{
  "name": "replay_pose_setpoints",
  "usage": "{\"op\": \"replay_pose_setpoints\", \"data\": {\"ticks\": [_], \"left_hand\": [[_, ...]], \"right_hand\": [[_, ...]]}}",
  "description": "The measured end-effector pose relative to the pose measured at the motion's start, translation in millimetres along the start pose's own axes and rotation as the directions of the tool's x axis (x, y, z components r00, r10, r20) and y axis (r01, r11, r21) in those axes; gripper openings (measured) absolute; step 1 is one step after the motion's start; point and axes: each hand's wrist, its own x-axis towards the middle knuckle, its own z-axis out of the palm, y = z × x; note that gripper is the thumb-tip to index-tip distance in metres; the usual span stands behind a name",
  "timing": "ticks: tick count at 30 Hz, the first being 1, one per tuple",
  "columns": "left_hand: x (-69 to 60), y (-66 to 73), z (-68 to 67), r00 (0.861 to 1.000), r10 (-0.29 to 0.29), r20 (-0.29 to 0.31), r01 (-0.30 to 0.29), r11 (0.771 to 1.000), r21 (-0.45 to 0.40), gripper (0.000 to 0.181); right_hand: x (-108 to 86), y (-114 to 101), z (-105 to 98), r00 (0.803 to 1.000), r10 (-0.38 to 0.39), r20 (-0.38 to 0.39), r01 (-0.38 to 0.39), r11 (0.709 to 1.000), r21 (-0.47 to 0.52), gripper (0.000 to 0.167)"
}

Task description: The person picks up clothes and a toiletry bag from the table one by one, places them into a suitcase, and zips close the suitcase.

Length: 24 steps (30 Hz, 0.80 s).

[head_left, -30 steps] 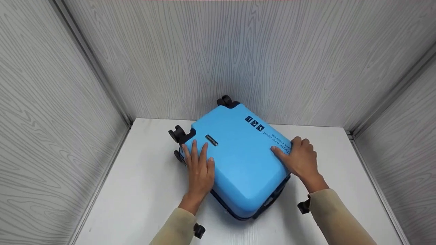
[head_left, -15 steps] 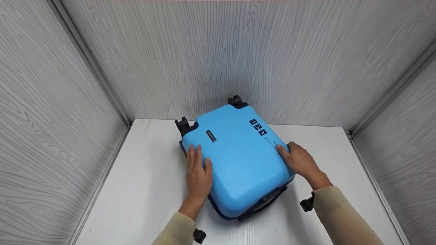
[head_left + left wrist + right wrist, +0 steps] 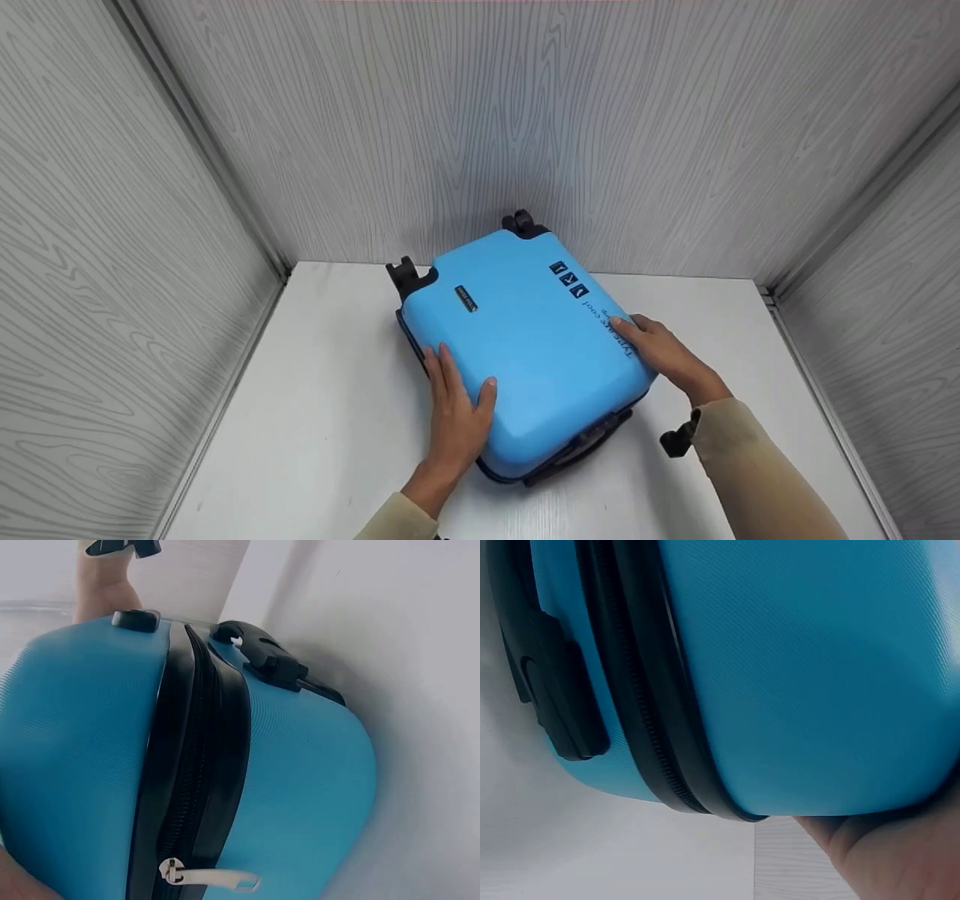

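A light blue hard-shell suitcase [image 3: 525,345] lies flat and angled on a white surface, wheels [image 3: 409,277] toward the back and black carry handle [image 3: 581,446] toward the front right. My left hand [image 3: 459,424] rests against its left edge, fingers mostly straight and thumb on top. At the right edge my right hand [image 3: 664,354] grips the shell, thumb over the printed lettering; its other fingers are partly hidden down the side. The left wrist view shows a black zipper band with a silver zipper pull [image 3: 214,877]. More of the zipper [image 3: 649,720] appears in the right wrist view.
Grey wood-grain panels stand at the back [image 3: 480,135], left [image 3: 112,300] and right [image 3: 885,315], enclosing the white table surface [image 3: 315,420]. One suitcase wheel [image 3: 523,221] is close to the back panel.
The suitcase has rotated, its front corner swinging left and its wheeled end moving slightly right. My left hand has slid back toward the front along its edge; the right hand stays at its side.
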Motion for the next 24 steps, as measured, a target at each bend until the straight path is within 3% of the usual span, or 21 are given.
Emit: {"op": "replay_pose_setpoints", "data": {"ticks": [9, 19, 24], "left_hand": [[20.6, -11.6, -10.1, 0.996, 0.021, 0.091, -0.022, 1.000, 0.008, 0.091], [68.0, -29.8, -28.4, 0.974, 0.048, 0.222, -0.054, 0.998, 0.018, 0.090], [82.1, -31.6, -36.0, 0.972, 0.019, 0.236, -0.028, 0.999, 0.033, 0.089]], "right_hand": [[-25.3, 3, 7, 0.997, -0.003, -0.075, -0.005, 0.995, -0.104, 0.104], [-53.5, -2, 12, 0.993, -0.004, -0.115, -0.027, 0.965, -0.263, 0.101], [-59.3, -9, 22, 0.992, 0.010, -0.129, -0.053, 0.940, -0.337, 0.104]]}}
